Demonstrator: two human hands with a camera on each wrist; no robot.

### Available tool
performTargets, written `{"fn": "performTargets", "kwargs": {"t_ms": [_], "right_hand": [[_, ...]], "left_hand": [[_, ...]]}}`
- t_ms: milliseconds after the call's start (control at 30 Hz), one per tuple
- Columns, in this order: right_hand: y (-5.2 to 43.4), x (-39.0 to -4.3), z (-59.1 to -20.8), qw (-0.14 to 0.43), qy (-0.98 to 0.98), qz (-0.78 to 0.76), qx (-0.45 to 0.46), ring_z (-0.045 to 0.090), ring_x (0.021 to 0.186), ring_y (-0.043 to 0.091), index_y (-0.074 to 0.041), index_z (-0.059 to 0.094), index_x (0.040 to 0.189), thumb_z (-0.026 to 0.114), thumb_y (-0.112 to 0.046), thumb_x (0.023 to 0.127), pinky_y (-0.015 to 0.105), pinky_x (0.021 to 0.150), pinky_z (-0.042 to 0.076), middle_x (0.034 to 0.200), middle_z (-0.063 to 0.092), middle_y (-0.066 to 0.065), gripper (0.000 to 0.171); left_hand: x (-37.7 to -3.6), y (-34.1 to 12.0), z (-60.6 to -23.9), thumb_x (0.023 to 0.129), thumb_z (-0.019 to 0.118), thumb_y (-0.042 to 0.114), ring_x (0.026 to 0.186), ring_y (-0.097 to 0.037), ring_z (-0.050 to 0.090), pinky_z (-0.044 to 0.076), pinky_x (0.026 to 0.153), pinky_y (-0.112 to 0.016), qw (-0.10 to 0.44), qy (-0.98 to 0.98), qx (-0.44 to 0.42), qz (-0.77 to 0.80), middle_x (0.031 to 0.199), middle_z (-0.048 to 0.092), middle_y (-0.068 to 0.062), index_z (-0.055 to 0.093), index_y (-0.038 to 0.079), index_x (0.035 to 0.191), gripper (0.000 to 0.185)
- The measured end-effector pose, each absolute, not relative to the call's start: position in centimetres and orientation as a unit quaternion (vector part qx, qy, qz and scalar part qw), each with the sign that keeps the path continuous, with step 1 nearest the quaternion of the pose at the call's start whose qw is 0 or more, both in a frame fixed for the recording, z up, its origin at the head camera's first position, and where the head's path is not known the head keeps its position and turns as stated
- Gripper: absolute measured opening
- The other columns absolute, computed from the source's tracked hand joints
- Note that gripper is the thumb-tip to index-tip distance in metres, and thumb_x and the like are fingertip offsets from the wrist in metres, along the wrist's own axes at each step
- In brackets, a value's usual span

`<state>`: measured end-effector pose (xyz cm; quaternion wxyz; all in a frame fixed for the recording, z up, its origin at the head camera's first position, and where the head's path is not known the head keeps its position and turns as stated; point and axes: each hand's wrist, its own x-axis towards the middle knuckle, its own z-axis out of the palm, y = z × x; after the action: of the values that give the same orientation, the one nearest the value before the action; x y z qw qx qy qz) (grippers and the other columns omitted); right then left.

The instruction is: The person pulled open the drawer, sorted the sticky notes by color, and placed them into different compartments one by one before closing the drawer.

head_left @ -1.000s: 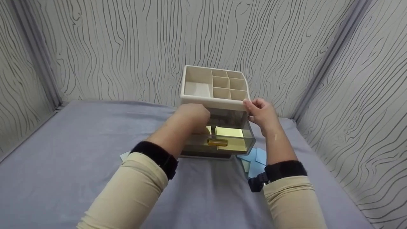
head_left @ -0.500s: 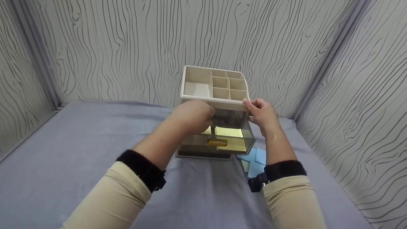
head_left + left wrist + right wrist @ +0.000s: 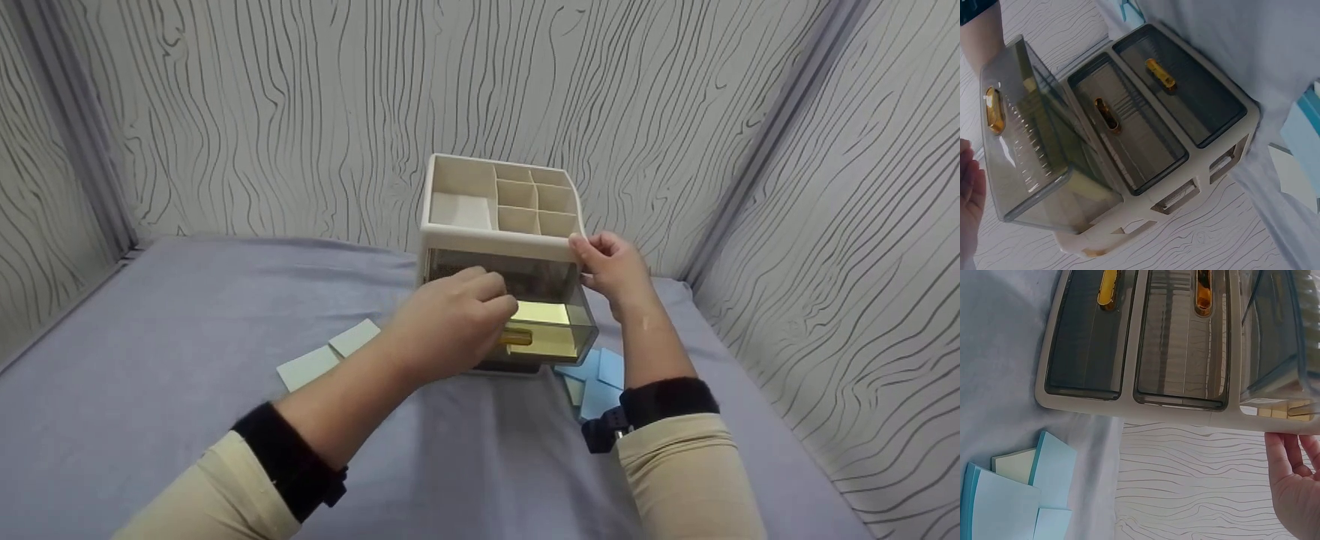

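head view: top drawer (image 3: 551, 334) projects toward frame bottom, long axis crosswise; right hand (image 3: 611, 270) grips organizer (image 3: 499, 217) corner; left hand (image 3: 450, 326) loosely curled, holding nothing.

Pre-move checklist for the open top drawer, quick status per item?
1. Top drawer pulled out: ok, it juts forward of the organizer.
2. Right hand steadying the organizer at its top right corner: ok.
3. Left hand at the drawer front: ok; grip on the amber handle cannot tell.
4. Yellow sheet lying inside the drawer: ok.
5. Lower two drawers shut: ok.
6. Loose blue notes and pale notes outside the drawer on the cloth: not ok.
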<state>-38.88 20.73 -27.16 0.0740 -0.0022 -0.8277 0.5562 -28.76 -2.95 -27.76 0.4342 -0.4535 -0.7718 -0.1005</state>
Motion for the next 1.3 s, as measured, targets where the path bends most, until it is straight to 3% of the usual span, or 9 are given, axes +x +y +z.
{"fn": "performTargets", "kwargs": {"t_ms": [300, 567, 1067, 1300], "right_hand": [[20.8, -38.9, -27.2, 0.076, -0.824, 0.562, -0.001, 0.049, 0.109, 0.028, -0.008, 0.051, 0.104, 0.059, -0.045, 0.084, 0.042, 0.094, 0.041, 0.120, 0.050, 0.013, 0.044], [21.0, -39.0, -27.3, 0.080, -0.825, 0.559, -0.009, 0.050, 0.110, 0.027, -0.008, 0.051, 0.107, 0.059, -0.047, 0.083, 0.041, 0.093, 0.042, 0.121, 0.050, 0.012, 0.047], [21.0, -39.0, -27.3, 0.072, -0.824, 0.562, -0.013, 0.047, 0.111, 0.027, -0.007, 0.051, 0.105, 0.060, -0.045, 0.084, 0.042, 0.094, 0.041, 0.120, 0.049, 0.012, 0.044], [20.9, -39.0, -27.2, 0.068, -0.828, 0.556, -0.013, 0.048, 0.111, 0.026, -0.009, 0.052, 0.104, 0.061, -0.048, 0.082, 0.041, 0.094, 0.042, 0.118, 0.050, 0.011, 0.046]], "left_hand": [[-28.6, -3.0, -28.7, 0.089, 0.052, 0.012, 0.070, -0.015, 0.049, 0.044, 0.057, -0.023, 0.452, -0.724, -0.518, 0.056, 0.079, 0.052, 0.001, 0.061, 0.012, 0.086, 0.009], [-29.0, -2.8, -29.5, 0.093, 0.047, 0.012, 0.075, -0.013, 0.052, 0.046, 0.058, -0.021, 0.476, -0.700, -0.500, 0.182, 0.085, 0.053, 0.001, 0.061, 0.015, 0.094, 0.014], [-29.6, -2.3, -29.2, 0.088, 0.053, 0.008, 0.071, -0.013, 0.051, 0.046, 0.054, -0.021, 0.475, -0.726, -0.478, 0.140, 0.084, 0.054, 0.001, 0.064, 0.014, 0.093, 0.013], [-30.9, -2.2, -29.3, 0.081, 0.066, 0.021, 0.078, -0.015, 0.053, 0.048, 0.057, -0.024, 0.450, -0.755, -0.465, 0.104, 0.088, 0.055, 0.000, 0.063, 0.014, 0.094, 0.015]]}}
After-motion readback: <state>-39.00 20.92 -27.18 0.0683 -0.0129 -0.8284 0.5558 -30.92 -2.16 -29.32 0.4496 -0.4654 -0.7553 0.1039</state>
